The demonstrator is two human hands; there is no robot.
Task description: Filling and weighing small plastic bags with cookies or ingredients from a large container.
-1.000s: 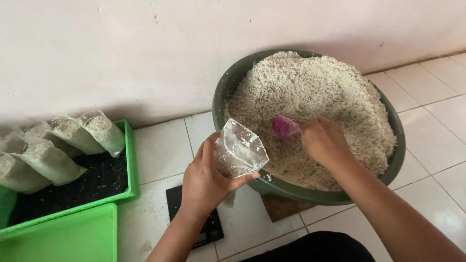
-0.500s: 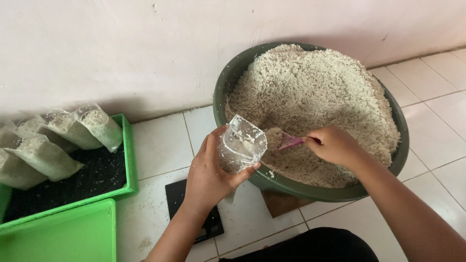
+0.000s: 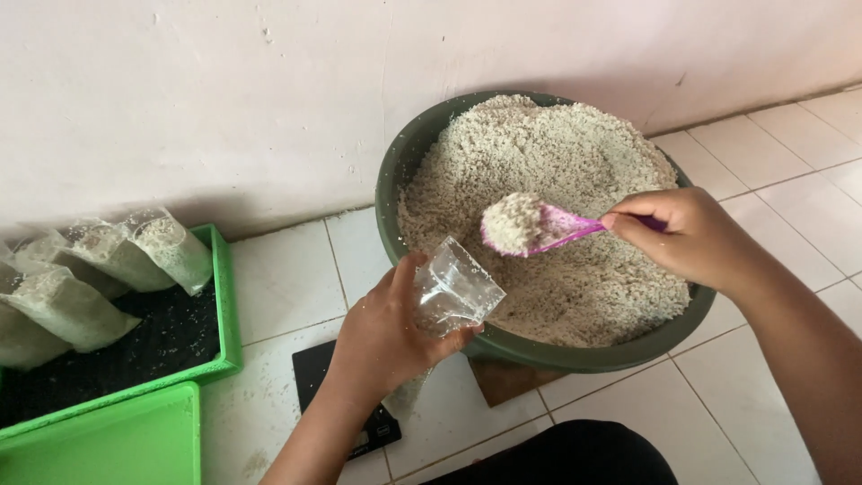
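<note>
White floor tiles are under a green tub of grains. Clear bag is pinched by left hand, heaped pink scoop gripped by right hand (just above bag). Grains could get spilled if scoop is tipped w/ bag mouth so narrow.

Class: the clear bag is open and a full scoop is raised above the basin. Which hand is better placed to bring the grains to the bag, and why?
The right hand: it holds the pink scoop, heaped with grains, just above the clear bag. The left hand grips that bag.
</note>
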